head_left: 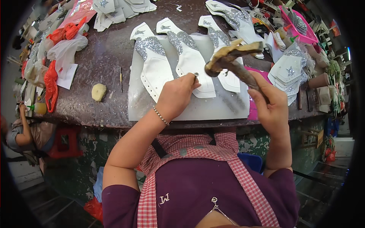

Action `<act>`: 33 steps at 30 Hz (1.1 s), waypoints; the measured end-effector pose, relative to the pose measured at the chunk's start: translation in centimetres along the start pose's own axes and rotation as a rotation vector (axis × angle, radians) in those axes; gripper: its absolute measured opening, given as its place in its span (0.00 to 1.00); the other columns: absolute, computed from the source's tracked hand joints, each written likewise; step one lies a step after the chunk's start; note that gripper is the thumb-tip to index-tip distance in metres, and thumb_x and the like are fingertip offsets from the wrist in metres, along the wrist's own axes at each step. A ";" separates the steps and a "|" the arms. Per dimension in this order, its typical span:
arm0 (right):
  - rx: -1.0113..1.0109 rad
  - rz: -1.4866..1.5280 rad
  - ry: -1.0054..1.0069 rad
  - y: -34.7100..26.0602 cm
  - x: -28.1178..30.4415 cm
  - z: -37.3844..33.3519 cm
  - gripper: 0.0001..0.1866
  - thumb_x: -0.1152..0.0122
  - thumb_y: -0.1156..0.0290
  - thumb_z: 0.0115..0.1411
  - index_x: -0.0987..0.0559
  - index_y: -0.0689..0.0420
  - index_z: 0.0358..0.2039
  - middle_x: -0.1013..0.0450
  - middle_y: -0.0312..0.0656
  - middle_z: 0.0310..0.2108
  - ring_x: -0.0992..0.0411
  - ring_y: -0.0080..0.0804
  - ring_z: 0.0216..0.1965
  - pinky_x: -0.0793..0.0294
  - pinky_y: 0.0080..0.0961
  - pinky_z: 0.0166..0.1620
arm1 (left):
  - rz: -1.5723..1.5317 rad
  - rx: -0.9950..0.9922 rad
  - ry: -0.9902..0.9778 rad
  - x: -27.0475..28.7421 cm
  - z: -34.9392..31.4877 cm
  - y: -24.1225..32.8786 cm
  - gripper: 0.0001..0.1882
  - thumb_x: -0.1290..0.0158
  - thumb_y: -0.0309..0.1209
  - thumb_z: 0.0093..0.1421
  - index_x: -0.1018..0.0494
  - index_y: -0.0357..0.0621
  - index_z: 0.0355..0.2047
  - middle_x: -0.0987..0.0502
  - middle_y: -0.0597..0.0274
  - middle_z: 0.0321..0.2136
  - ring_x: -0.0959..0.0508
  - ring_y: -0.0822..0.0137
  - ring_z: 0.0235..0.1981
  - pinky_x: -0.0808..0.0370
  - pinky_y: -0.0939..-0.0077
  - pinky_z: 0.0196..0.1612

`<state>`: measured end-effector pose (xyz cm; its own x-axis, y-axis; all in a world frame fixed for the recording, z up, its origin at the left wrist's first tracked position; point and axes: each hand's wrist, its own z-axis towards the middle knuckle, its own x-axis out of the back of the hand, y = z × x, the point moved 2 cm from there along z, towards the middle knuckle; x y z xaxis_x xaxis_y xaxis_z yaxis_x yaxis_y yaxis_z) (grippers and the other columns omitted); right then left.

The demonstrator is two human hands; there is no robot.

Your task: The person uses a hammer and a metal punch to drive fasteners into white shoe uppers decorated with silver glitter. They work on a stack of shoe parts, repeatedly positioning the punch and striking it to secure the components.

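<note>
Right grip (272,106) wrapped round a worn brown hammer (243,74) at one o'clock, left grip (176,95) pinching a small dark tool (196,75), three white panels (192,62), silver-glitter bands (184,41) and stars (165,27), mostly on a pale board (205,112), twelve o'clock.

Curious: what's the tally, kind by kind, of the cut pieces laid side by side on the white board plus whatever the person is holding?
White-and-silver glitter shoe-upper pieces on the white board: 3
Hammer in the right hand: 1
Small dark-tipped tool, mostly hidden by the left hand: 1
Total: 5
</note>
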<state>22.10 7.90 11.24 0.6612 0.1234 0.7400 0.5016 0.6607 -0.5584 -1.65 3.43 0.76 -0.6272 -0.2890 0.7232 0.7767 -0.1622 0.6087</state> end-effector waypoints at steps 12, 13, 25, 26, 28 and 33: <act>-0.357 0.439 0.047 3.0 0.0 -3.6 0.21 0.39 0.73 0.64 0.25 0.64 0.57 0.26 0.31 0.32 0.36 0.13 0.30 0.36 0.13 0.33 | -0.338 0.135 0.051 -0.5 -1.2 -0.4 0.06 0.44 0.28 0.65 0.25 0.37 0.37 0.18 0.56 0.26 0.18 0.66 0.27 0.24 0.75 0.32; -0.367 0.448 0.043 3.1 0.0 -3.5 0.21 0.39 0.72 0.64 0.25 0.64 0.57 0.26 0.31 0.32 0.36 0.13 0.30 0.36 0.13 0.33 | -0.355 0.152 0.044 -0.5 -1.1 -0.5 0.06 0.44 0.28 0.64 0.24 0.37 0.37 0.18 0.56 0.26 0.18 0.66 0.27 0.24 0.75 0.33; 0.205 1.103 0.386 -1.0 3.1 -0.5 0.23 0.51 0.61 0.71 0.32 0.60 0.62 0.30 0.40 0.24 0.34 0.19 0.20 0.35 0.15 0.23 | -0.153 -0.031 -0.013 -0.4 -0.9 0.7 0.06 0.43 0.29 0.62 0.25 0.39 0.34 0.20 0.55 0.26 0.19 0.55 0.25 0.24 0.69 0.30; 0.120 0.835 0.354 -0.5 2.8 -1.4 0.23 0.48 0.65 0.68 0.30 0.61 0.60 0.28 0.40 0.25 0.32 0.22 0.21 0.33 0.16 0.24 | -0.135 -0.056 -0.011 -0.4 -0.7 0.8 0.06 0.43 0.29 0.62 0.26 0.39 0.33 0.20 0.55 0.26 0.19 0.54 0.26 0.24 0.68 0.30; 0.010 0.365 0.229 1.0 1.4 -2.8 0.22 0.42 0.73 0.63 0.26 0.62 0.58 0.24 0.40 0.28 0.29 0.26 0.23 0.31 0.18 0.28 | -0.087 -0.100 -0.008 -0.8 -0.6 0.9 0.07 0.44 0.30 0.62 0.27 0.39 0.33 0.20 0.55 0.26 0.19 0.52 0.26 0.24 0.66 0.30; -0.185 0.106 0.006 0.9 1.1 -1.1 0.20 0.40 0.79 0.61 0.23 0.62 0.55 0.24 0.36 0.27 0.31 0.18 0.27 0.31 0.18 0.31 | -0.055 0.003 -0.047 -0.4 -1.0 0.2 0.07 0.48 0.29 0.65 0.29 0.37 0.35 0.19 0.53 0.29 0.18 0.52 0.28 0.22 0.65 0.31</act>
<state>23.87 7.82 11.14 0.7191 0.1804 0.6711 0.5220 0.4974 -0.6929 -1.18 2.60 0.23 -0.6709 -0.2350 0.7033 0.7409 -0.1738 0.6487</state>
